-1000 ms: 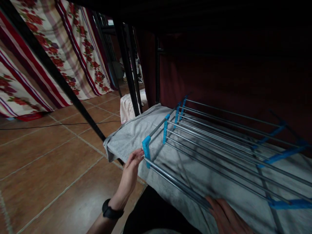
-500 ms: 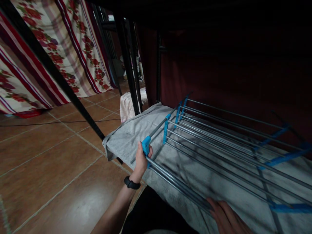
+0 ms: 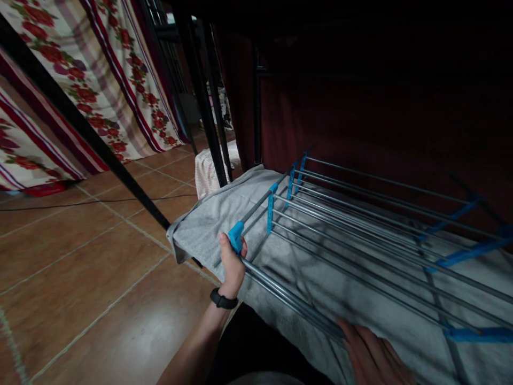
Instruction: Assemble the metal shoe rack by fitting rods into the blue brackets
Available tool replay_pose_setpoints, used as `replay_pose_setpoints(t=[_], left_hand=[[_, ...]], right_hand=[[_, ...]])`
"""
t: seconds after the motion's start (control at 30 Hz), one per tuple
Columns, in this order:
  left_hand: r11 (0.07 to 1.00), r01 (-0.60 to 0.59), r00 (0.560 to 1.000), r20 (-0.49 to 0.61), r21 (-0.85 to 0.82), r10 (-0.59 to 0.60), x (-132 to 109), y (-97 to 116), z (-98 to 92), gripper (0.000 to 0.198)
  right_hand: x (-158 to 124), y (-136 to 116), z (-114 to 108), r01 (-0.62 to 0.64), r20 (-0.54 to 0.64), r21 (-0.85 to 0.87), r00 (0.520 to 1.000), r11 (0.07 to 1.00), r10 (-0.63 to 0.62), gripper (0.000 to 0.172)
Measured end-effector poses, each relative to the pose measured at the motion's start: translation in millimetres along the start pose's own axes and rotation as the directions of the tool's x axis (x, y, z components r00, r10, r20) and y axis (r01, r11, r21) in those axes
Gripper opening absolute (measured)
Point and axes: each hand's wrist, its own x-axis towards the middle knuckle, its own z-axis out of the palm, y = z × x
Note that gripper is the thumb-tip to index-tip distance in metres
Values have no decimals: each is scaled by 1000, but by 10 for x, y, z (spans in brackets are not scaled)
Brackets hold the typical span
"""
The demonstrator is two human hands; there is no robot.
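Note:
A metal drying rack (image 3: 340,222) with grey bars and blue plastic joints lies on a grey cloth (image 3: 208,230). My left hand (image 3: 232,262), with a black band (image 3: 223,299) on its wrist, is wrapped round the rack's near left corner at a blue plastic joint (image 3: 236,237). At the bottom of the view, my right hand (image 3: 372,353) is at the rack's near bars (image 3: 292,299), its fingers curled over them. The lower part of that hand is cut off by the frame.
Black metal posts (image 3: 206,107) stand at the left and back, with a dark overhang above. A floral curtain (image 3: 92,80) hangs at the far left over the tiled floor (image 3: 100,256). A thin cable (image 3: 80,202) crosses the tiles. Behind the rack is a dark red surface (image 3: 340,117).
My left wrist has turned and shifted slightly right while the hand keeps hold of the rack's corner. The view has moved a little; the rack stays nearly in place.

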Motion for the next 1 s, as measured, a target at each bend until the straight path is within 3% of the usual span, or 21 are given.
replay_pose_setpoints(t=[0.1,0.2,0.3,0.43,0.57,0.73,1.0], left_hand=[[999,-22,999,28,48,21,-3,-2,-10,67],[996,-45,998,42,80,41,-1,-7,-23,69],[996,-44,996,77,75,39,8,-5,-45,68],[997,-39,980,199,72,24,24,1,-109,65],[994,-67,958,285,90,38,39,-2,-180,63],[991,-107,938,339,86,72,61,-39,-236,64],[943,-282,935,271,178,228,40,-63,-231,65]], right_hand=[[402,-227,-115,-101,29,87,995,991,98,39],[1020,-562,-217,-162,57,218,987,962,153,45],[1653,-819,-236,-280,203,324,953,904,223,51],[2206,-909,-153,-311,356,386,919,869,171,46],[2386,-871,-60,-299,424,383,898,874,121,40],[2404,-843,-23,-286,460,399,884,871,80,45],[2429,-741,-18,-322,538,454,842,831,32,50]])
